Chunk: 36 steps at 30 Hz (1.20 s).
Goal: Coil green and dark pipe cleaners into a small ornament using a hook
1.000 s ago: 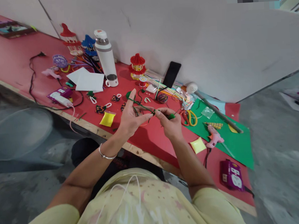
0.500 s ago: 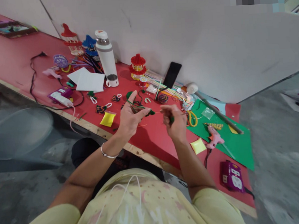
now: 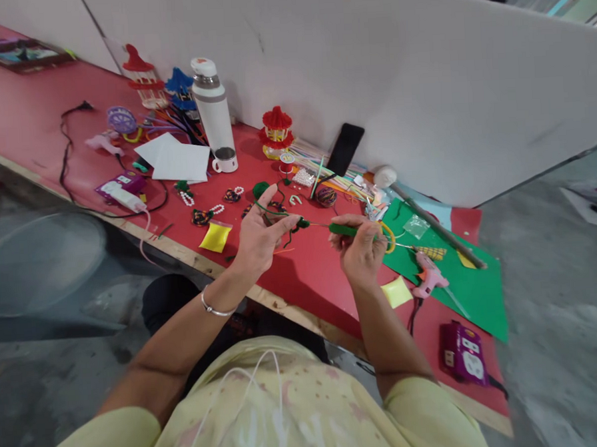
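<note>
My left hand [image 3: 257, 237] pinches a small green crochet piece [image 3: 302, 223] between thumb and forefinger. Green yarn runs over the raised forefinger, and a small green yarn ball [image 3: 261, 189] shows just behind it. Closed around a crochet hook [image 3: 343, 230] with a green handle is my right hand [image 3: 363, 252]. The hook's thin metal shaft points left and its tip meets the green piece; whether a loop is on it is too small to tell. Behind my right hand lie yellow-handled scissors [image 3: 389, 237], partly covered.
A white flask [image 3: 215, 118] and a phone [image 3: 345, 149] stand toward the wall. Near my hands are a multicoloured yarn ball [image 3: 326, 196], beads [image 3: 303, 177] and a yellow packet [image 3: 216, 237]. A pink glue gun [image 3: 428, 274] rests on green sheet [image 3: 475, 301], with a purple box [image 3: 464, 350] nearer.
My right hand has moved slightly right and turned, so the hook's green handle now shows clearly. My left hand keeps nearly the same place, still pinching the green piece.
</note>
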Tool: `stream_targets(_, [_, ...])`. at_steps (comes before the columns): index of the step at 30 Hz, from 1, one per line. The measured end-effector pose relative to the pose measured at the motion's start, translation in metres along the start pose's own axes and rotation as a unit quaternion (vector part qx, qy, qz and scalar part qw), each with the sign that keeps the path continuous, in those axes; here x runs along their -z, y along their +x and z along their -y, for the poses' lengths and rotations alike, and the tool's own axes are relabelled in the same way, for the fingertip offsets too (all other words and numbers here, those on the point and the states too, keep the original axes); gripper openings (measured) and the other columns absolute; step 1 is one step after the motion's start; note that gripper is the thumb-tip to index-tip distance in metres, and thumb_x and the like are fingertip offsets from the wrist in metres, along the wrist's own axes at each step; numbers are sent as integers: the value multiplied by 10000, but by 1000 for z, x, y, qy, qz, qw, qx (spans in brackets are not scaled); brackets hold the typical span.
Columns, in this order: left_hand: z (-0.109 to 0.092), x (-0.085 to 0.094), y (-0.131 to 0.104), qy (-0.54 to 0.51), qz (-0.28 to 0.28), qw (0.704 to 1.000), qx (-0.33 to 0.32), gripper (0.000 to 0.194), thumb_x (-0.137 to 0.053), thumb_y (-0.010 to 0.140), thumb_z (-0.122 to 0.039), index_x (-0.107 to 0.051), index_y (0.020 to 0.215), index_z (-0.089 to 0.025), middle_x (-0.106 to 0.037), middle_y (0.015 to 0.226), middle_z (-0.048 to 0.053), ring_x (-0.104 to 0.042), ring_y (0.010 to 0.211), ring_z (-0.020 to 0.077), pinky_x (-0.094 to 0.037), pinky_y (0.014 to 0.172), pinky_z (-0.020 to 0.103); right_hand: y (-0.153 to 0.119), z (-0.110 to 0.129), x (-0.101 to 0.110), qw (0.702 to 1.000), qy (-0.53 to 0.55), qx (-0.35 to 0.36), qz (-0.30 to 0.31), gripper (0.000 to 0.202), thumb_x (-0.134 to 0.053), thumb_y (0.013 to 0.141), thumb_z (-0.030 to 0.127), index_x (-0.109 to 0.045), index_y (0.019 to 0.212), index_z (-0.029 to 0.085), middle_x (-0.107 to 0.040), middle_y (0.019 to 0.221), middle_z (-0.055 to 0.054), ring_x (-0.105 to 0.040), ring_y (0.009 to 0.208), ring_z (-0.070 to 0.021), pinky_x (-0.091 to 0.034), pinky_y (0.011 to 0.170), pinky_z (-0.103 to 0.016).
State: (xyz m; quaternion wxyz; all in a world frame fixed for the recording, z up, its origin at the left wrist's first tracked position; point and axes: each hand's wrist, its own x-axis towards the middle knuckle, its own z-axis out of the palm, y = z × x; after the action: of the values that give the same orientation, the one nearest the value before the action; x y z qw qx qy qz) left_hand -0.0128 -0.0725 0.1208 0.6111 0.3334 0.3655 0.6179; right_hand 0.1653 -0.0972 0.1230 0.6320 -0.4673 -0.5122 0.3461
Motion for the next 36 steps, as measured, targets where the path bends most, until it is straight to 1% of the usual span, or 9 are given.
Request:
stream_targets(6, [0, 1, 0, -4, 6, 1000, 6, 1135, -1035, 599, -310, -529, 1615, -276, -612, 606, -110, -287, 412, 20, -188, 404, 212, 1, 0, 0, 1000, -18, 7, 9, 678, -492, 932, 855, -789, 902, 246, -684, 635, -37, -644, 572, -174, -455, 520, -304])
stream_targets(11, [-1, 1, -1, 0, 0, 1000, 6, 1085, -1025, 615, -308, -558, 1594, -280, -594, 589, -111, -288, 415, 25, -183, 400, 211, 0, -3, 1, 999, -11, 27, 15, 632, -550, 933, 821, -817, 901, 248, -708, 659, -47, -649, 577, -171, -450, 519, -307])
stream_targets(16, [-4, 1, 0, -15, -1, 1000, 13, 1074, -1037, 586, -284, -591, 1563, -251, -561, 555, -123, -283, 408, 22, -178, 395, 206, -2, -6, 1, 996, -63, 62, 33, 423, -711, 920, 681, -824, 920, 273, -764, 755, -44, -677, 623, -180, -545, 595, -344])
stream_targets(21, [-5, 6, 2, -23, 5, 999, 32, 1086, -1036, 585, -282, -579, 1568, -226, -689, 654, -69, -351, 409, 19, -200, 389, 197, -3, -3, 3, 983, -123, 114, 69, 239, -800, 915, 507, -823, 928, 269, -818, 859, -55, -726, 693, -187, -616, 704, -361])
stream_targets(25, [-10, 7, 2, -34, 26, 998, 49, 1077, -1030, 596, -255, -575, 1571, -208, -678, 627, -78, -336, 392, 9, -188, 390, 186, -1, 1, 4, 969, -156, 146, 124, 201, -773, 951, 452, -815, 962, 256, -836, 865, -41, -746, 688, -163, -620, 686, -315])
stream_targets(27, [-13, 6, 1, -35, 35, 997, 55, 1088, -1034, 581, -244, -582, 1570, -215, -687, 627, -73, -356, 391, 11, -183, 390, 182, 0, 0, 3, 960, -166, 188, 127, 191, -727, 989, 426, -813, 994, 256, -849, 928, -51, -786, 794, -174, -636, 718, -304])
stream_targets(31, [-14, 3, -2, -29, 57, 995, 71, 1182, -1035, 553, -215, -527, 1620, -236, -786, 759, -16, -422, 405, 18, -201, 390, 182, 3, -7, 0, 938, -163, 272, 137, 210, -677, 1029, 384, -796, 1170, 282, -841, 1223, -89, -807, 1123, -227, -683, 927, -375])
stream_targets(34, [-10, 4, -1, -11, 73, 996, 56, 1237, -1019, 572, -207, -449, 1670, -251, -814, 811, 3, -465, 421, 32, -252, 403, 181, 3, -14, -2, 936, -163, 281, 135, 244, -707, 1011, 409, -795, 1210, 297, -849, 1209, -86, -817, 1108, -241, -695, 957, -405])
stream_targets(36, [-6, 6, 0, 8, 75, 997, 21, 1253, -1005, 595, -203, -404, 1692, -261, -818, 828, 5, -564, 489, 65, -354, 454, 182, 2, -16, -3, 949, -152, 253, 113, 231, -735, 992, 417, -817, 1168, 292, -853, 1164, -86, -826, 1013, -230, -709, 867, -379])
